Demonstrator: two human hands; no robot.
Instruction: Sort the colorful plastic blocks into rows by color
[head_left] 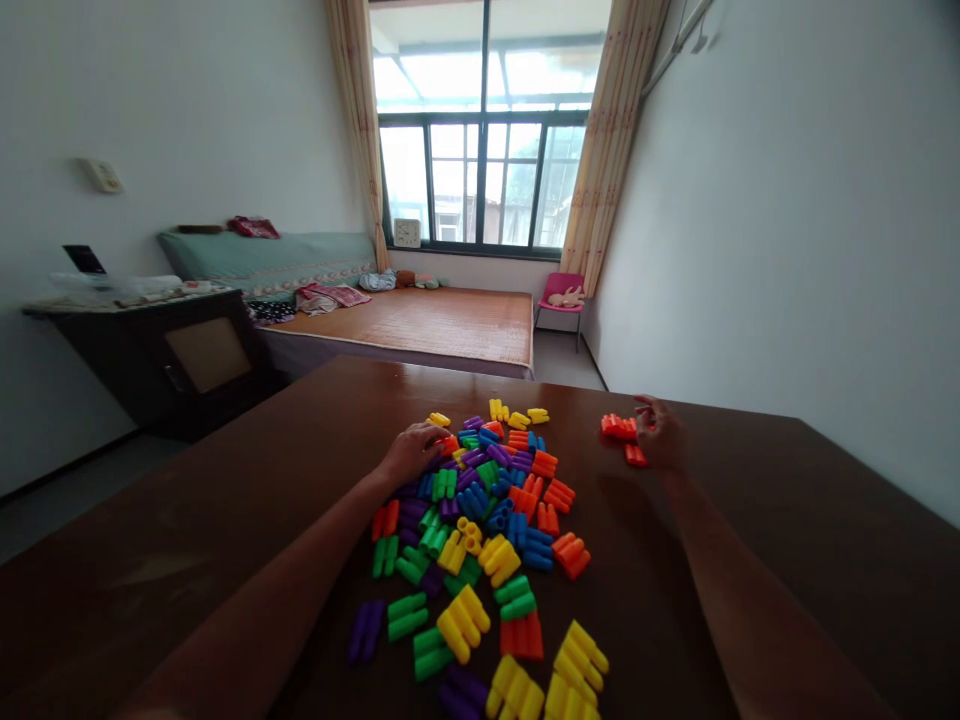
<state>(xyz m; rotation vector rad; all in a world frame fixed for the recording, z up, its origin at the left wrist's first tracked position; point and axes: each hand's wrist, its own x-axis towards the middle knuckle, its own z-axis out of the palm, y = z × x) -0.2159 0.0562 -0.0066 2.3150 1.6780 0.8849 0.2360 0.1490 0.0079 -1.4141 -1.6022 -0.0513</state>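
Many plastic toy pieces in yellow, green, purple, blue and orange lie in a loose pile on the brown table (300, 430). My left hand (414, 450) is at the pile's upper left, its fingers closed on an orange piece (448, 446). Off to the right, my right hand (660, 434) is beside a small group of orange pieces (618, 427), with another orange piece (635, 456) just below them. Its fingers are partly spread; whether they touch a piece is hard to tell. Yellow pieces (581, 655) lie at the near edge of the pile.
Beyond the table stand a bed (450, 320) with cloths on it and a pink chair (561, 290) holding a soft toy. A dark cabinet (150, 350) is at the left. White walls flank a curtained window (484, 180).
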